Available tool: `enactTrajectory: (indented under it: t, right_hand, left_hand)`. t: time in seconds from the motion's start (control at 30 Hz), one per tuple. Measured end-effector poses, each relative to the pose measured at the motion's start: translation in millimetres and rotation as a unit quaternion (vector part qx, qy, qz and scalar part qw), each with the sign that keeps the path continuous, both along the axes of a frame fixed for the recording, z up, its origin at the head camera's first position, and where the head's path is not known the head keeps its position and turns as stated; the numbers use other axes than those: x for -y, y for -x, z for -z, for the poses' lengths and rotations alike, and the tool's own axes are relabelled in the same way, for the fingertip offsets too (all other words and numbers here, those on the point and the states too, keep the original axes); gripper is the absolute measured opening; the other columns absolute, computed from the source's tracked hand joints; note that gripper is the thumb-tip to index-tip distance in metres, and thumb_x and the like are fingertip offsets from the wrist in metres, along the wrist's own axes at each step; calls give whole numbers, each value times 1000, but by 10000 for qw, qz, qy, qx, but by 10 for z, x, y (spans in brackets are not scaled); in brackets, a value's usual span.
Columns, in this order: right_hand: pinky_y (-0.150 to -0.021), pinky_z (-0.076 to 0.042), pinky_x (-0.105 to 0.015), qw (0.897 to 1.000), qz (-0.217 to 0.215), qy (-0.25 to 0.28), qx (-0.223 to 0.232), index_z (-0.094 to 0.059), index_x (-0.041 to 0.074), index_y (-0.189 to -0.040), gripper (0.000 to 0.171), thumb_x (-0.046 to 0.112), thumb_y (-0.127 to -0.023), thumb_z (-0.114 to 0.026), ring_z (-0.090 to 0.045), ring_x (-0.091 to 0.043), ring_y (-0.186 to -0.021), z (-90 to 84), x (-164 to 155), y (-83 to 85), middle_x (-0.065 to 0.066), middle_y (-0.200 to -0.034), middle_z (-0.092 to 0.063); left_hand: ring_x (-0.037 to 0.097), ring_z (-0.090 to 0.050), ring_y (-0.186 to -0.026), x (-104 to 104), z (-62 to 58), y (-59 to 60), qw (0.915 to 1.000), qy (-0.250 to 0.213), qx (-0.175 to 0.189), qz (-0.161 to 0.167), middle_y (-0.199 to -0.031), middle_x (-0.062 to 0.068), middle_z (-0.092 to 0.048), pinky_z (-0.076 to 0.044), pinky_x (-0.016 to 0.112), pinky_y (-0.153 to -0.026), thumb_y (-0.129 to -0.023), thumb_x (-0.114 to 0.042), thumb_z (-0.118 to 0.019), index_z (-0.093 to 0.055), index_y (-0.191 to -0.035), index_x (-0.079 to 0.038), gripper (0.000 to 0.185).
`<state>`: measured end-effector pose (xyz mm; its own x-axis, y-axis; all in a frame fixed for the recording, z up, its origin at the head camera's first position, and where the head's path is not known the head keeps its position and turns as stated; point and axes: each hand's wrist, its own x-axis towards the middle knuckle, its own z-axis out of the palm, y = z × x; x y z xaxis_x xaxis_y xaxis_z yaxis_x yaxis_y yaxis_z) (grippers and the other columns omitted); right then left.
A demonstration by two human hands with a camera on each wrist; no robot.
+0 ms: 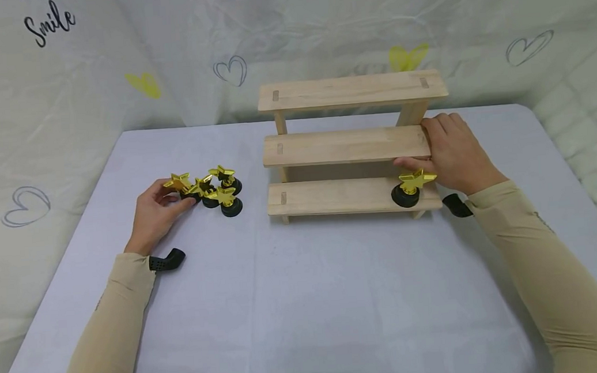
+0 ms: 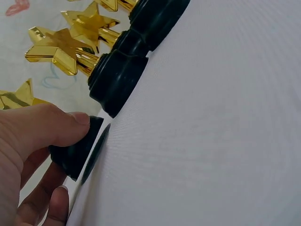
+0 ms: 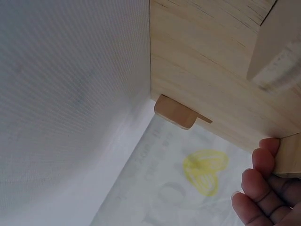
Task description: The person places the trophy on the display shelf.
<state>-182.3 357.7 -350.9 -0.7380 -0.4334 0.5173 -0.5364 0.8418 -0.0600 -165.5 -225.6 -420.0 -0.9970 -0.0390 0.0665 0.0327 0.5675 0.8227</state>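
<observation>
My left hand (image 1: 174,195) pinches the black base (image 2: 75,150) of a gold star trophy (image 1: 178,182) at the left end of a cluster of three similar trophies (image 1: 222,190) on the white cloth. My thumb (image 2: 47,127) presses on that base, with the nearest other trophy (image 2: 113,82) close beside it. A three-step wooden stand (image 1: 347,146) sits in the middle at the back. Another star trophy (image 1: 409,190) stands at the right end of its bottom step. My right hand (image 1: 425,143) grips the right end of the middle step, thumb under it; my fingers (image 3: 263,188) curl by the wood (image 3: 202,61).
The table (image 1: 306,301) wears a white cloth and its near half holds only my forearms. A wrinkled printed backdrop (image 1: 175,56) hangs behind and to both sides. Black wrist mounts (image 1: 168,260) (image 1: 456,205) sit by each cuff.
</observation>
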Motion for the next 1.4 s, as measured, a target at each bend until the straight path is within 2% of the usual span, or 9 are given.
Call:
enactTrajectory:
  t: [0.13, 0.33, 0.57, 0.73, 0.87, 1.03, 1.4]
  right_hand:
    - [-78, -40, -55, 10000, -10, 30, 6, -56, -16, -107, 115, 93, -86, -27, -47, -43, -75, 1, -5, -3, -27, -81, -52]
    - [-79, -41, -56, 10000, -18, 55, 50, -56, -16, -108, 115, 93, -85, -28, -48, -43, -76, 1, 0, 4, -27, -82, -52]
    - [-78, -40, -55, 10000, -38, 72, 13, -56, -16, -107, 115, 93, -85, -28, -48, -43, -75, 4, -3, 10, -27, -82, -52]
    - [-77, -40, -55, 9999, -83, 92, -54, -56, -16, -106, 113, 93, -86, -29, -48, -43, -74, 11, -9, 18, -27, -81, -52]
    - [-75, -40, -55, 9998, -108, 126, -57, -56, -15, -104, 113, 93, -86, -29, -47, -42, -72, 15, -14, 21, -26, -79, -51]
    - [-73, -40, -54, 9997, -156, 155, -101, -56, -15, -101, 112, 93, -86, -29, -46, -41, -69, 13, -9, 16, -24, -76, -50]
    - [-74, -40, -54, 9998, -137, 131, -96, -57, -14, -100, 114, 94, -85, -26, -47, -41, -70, 11, -21, 30, -24, -76, -50]
  left_hand:
    - [1, -58, -103, 1, 11, 16, 9999, -135, -33, -32, -119, -16, -59, -48, 5, -85, -88, -19, -83, -60, -137, -8, 55]
    - [0, -59, -109, -3, 1, 20, 9994, -325, -102, -9, -127, -7, -62, -48, 3, -90, -88, -16, -83, -59, -138, -7, 56]
    - [-1, -59, -111, -16, -46, 7, 9984, -529, -191, -8, -124, -14, -61, -49, 4, -93, -88, -14, -83, -60, -137, -10, 55]
    - [0, -59, -115, -36, -88, -4, 9978, -626, -204, -80, -130, -8, -61, -51, 8, -100, -87, -15, -84, -62, -133, -16, 51]
    - [3, -57, -118, -44, -122, -25, 9980, -585, -196, -109, -129, -8, -59, -51, 11, -105, -87, -15, -84, -61, -133, -14, 51]
    - [2, -58, -116, -19, -163, -67, 9976, -642, -175, -180, -123, -15, -58, -52, 12, -104, -87, -14, -84, -61, -134, -12, 52]
    - [2, -60, -110, 15, -309, -131, 9964, -722, -351, -266, -117, -16, -60, -52, 7, -99, -87, -14, -84, -61, -130, -14, 49]
